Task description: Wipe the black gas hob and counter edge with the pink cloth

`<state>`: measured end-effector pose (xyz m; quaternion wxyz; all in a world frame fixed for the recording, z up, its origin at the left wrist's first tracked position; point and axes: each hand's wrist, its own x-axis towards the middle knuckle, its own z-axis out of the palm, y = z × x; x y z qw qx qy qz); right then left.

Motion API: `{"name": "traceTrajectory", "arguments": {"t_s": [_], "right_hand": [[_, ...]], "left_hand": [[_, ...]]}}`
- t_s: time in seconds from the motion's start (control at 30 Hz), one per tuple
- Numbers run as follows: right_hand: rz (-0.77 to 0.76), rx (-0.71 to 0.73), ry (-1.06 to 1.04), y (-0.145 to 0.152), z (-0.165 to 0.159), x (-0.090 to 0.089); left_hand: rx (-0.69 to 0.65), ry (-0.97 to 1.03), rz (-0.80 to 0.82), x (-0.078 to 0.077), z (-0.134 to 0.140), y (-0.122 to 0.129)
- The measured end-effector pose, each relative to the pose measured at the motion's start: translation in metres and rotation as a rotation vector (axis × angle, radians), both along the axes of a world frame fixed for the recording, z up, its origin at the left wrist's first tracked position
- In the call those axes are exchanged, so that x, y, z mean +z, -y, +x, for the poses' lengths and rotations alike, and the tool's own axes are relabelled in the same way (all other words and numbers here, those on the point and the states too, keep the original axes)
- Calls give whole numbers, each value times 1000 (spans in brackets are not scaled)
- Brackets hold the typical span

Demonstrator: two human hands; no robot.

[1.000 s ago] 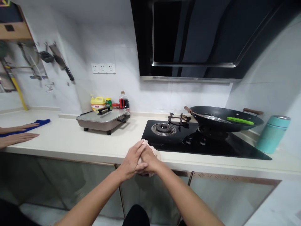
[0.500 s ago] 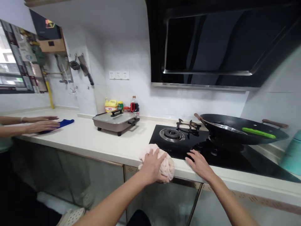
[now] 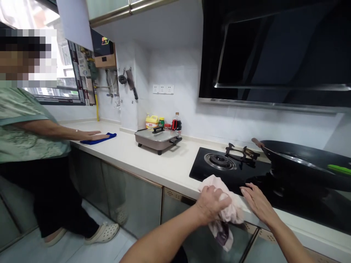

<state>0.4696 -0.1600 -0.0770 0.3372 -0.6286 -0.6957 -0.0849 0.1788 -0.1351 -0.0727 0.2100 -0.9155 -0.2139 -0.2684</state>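
My left hand is closed on a crumpled pale pink cloth at the counter's front edge. Part of the cloth hangs down over the cabinet front, showing a dark purple patch. My right hand rests with fingers stretched out on the front edge, touching the black gas stove, and holds nothing. Behind the hands lie a round burner and a loose pan support. A large black wok with wooden handles sits on the right burner, a green-handled utensil lying in it.
Left of the stove stands an electric pan with a glass lid. Bottles and jars, including a yellow jug, line the wall behind it. Another person at far left presses a blue cloth on the counter. A cleaver hangs on the wall.
The view has swung left, bringing more of the other person into sight. My left hand now grips the cloth more tightly, and a dark-patched end hangs down. My right hand stays at the stove's edge.
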Motion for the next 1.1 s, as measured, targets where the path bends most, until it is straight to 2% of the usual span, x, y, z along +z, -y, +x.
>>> {"name": "traceTrajectory", "arguments": {"t_s": [0.1, 0.2, 0.37, 0.47, 0.57, 0.77, 0.93, 1.1], "right_hand": [[-31, -20, 11, 0, -1, 0], [-36, -21, 17, 1, -3, 1], [-25, -33, 40, -1, -5, -3], [-35, -45, 40, -1, -7, -4], [-64, -50, 22, 0, -10, -2], [-96, -50, 32, 0, -16, 3], [-87, -38, 0, -4, -8, -4], [-70, -16, -19, -8, 6, -16]], "left_hand": [[3, 29, -23, -3, -57, -28], [115, 12, -110, 6, -134, -55], [436, 10, -314, 44, -263, -82], [573, 12, -381, 65, -307, -88], [630, 18, -365, 71, -316, -87], [689, 25, -306, 55, -288, -71], [612, -16, -296, 45, -265, -59], [504, -33, -351, 48, -263, -54]]}}
